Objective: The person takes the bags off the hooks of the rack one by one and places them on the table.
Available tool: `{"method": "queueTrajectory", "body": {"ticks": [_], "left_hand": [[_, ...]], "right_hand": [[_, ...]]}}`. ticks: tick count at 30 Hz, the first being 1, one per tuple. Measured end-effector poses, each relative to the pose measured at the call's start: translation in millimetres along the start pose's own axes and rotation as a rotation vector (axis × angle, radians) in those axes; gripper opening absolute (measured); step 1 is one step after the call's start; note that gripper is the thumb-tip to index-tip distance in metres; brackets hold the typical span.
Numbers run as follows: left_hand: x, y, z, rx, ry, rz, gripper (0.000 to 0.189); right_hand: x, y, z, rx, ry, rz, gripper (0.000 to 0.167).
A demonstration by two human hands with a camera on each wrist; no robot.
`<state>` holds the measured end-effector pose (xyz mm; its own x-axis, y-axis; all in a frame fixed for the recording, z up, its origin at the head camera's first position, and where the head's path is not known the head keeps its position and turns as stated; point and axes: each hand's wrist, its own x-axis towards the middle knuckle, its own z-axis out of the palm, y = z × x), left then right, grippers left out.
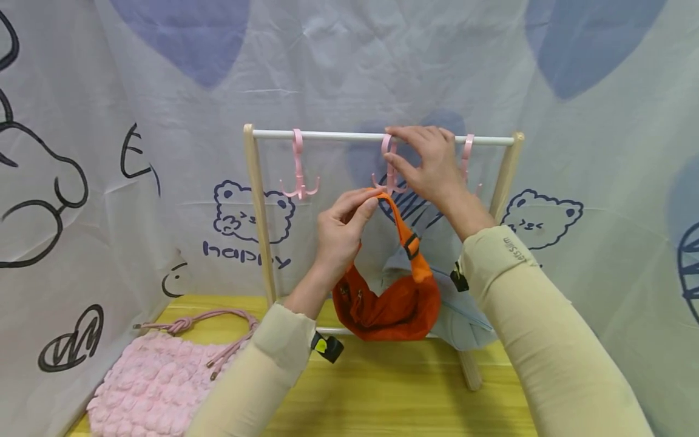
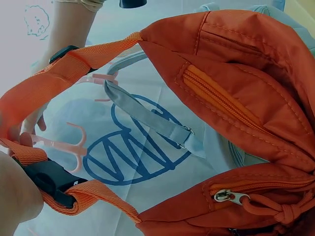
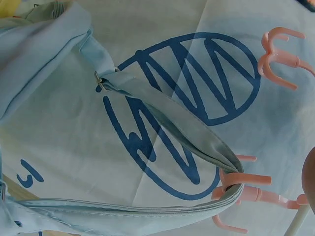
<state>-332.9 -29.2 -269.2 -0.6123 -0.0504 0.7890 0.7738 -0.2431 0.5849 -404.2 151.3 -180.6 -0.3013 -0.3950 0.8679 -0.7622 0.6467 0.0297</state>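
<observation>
My left hand (image 1: 343, 226) pinches the top of the strap on an orange bag (image 1: 404, 306), just below the middle pink hook (image 1: 391, 167). The bag hangs beneath my hand, its zips and black buckle (image 2: 51, 179) showing in the left wrist view. Up at the rail, my right hand (image 1: 432, 159) holds the upper part of that middle hook between thumb and fingers. Behind the orange bag is a light blue bag (image 1: 459, 315). Its strap (image 3: 147, 209) loops over the right-hand pink hook (image 3: 251, 193) in the right wrist view.
A white rail (image 1: 344, 136) on a wooden frame (image 1: 258, 212) carries the hooks. At the left hangs another pink hook (image 1: 298, 167). A puffy pink bag (image 1: 158, 385) with a knotted cord handle lies on the yellow wood-grain table (image 1: 382, 394). Printed cloth surrounds the back and sides.
</observation>
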Motion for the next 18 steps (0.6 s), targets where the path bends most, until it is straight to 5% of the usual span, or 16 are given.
{"method": "queueTrajectory", "body": {"ticks": [18], "left_hand": [[-15.1, 16.8, -1.5, 0.042, -0.010, 0.006, 0.024]], "right_hand": [[0.5, -3, -12, -0.059, -0.120, 0.049, 0.052]]}}
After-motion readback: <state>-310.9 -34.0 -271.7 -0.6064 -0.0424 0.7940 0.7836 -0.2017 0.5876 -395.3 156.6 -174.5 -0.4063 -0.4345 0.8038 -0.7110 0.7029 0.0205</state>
